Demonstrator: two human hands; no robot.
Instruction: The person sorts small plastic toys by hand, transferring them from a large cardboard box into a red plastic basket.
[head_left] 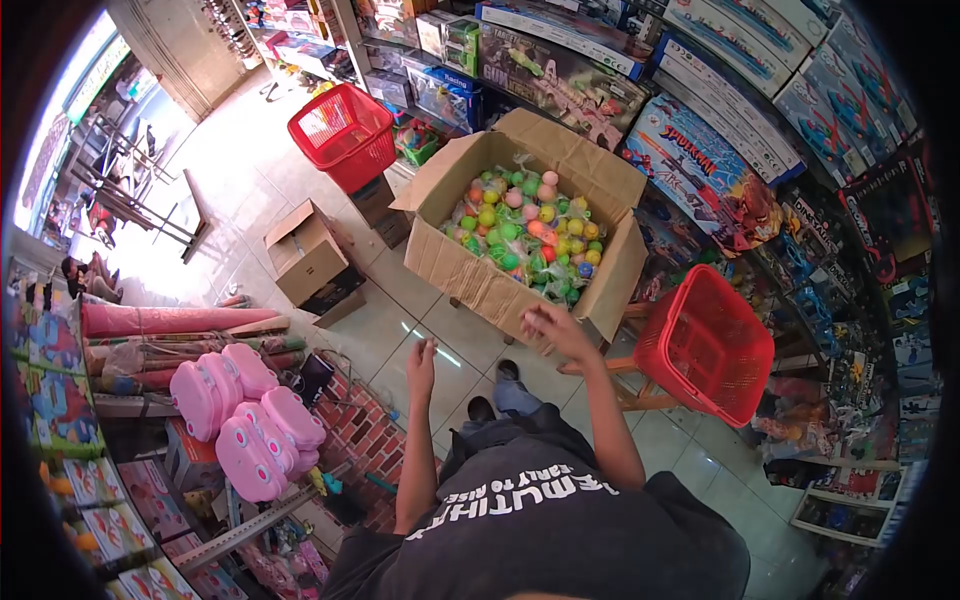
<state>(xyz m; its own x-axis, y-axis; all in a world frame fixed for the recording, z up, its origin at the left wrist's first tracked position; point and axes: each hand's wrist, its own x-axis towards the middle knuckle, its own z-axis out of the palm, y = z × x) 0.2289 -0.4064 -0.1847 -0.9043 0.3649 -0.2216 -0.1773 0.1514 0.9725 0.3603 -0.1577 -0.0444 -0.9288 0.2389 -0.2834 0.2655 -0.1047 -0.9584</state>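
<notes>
A big cardboard box [465, 275] stands in front of me with its flaps spread. It is filled with small colourful balls [530, 225], many wrapped in clear plastic. My right hand [560, 332] is over the box's near edge, overlapping the front flap, its fingers loosely bent and apart with nothing showing between them. Lower and to the left, my left hand [421, 367] hangs above the tiled floor with its fingers curled together, and no object shows in it. Both hands are on the near side of the box.
A red basket [705, 345] sits on a wooden stool [630, 385] at right; another red basket [345, 130] is behind left. A smaller open carton [310, 255] stands on the floor. Pink cases [255, 440] and rolled sheets [180, 320] lie at left. Boxed toys [700, 170] line the shelves.
</notes>
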